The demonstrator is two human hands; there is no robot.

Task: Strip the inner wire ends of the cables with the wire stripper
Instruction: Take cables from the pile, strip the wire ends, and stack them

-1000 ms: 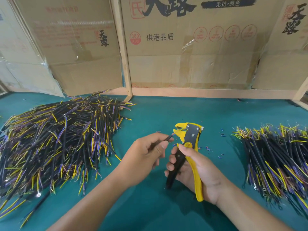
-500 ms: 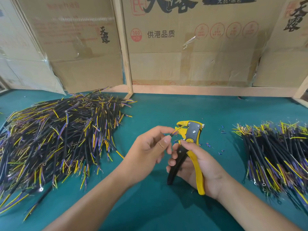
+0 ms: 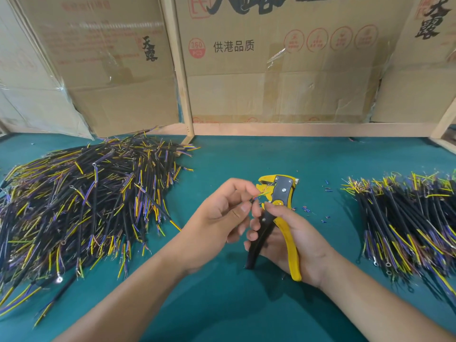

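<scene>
My left hand (image 3: 219, 218) pinches a short black cable; its thin coloured inner wires (image 3: 262, 195) stick out past my fingertips and reach the jaws of the wire stripper (image 3: 280, 191). The stripper is yellow and black, held upright by its handles in my right hand (image 3: 291, 240), jaws pointing left toward the wires. Most of the cable is hidden inside my left hand. Both hands hover over the green table (image 3: 246, 159) near its middle.
A large heap of black cables with yellow and purple inner wires (image 3: 81, 203) covers the table's left side. A second pile of cables (image 3: 409, 223) lies at the right. Small insulation scraps (image 3: 308, 209) dot the table beside the stripper. Cardboard boxes (image 3: 283, 70) wall off the back.
My left hand has shifted the cable so its coloured inner wires now show and sit at the stripper's jaws. The right hand keeps the stripper nearly in place.
</scene>
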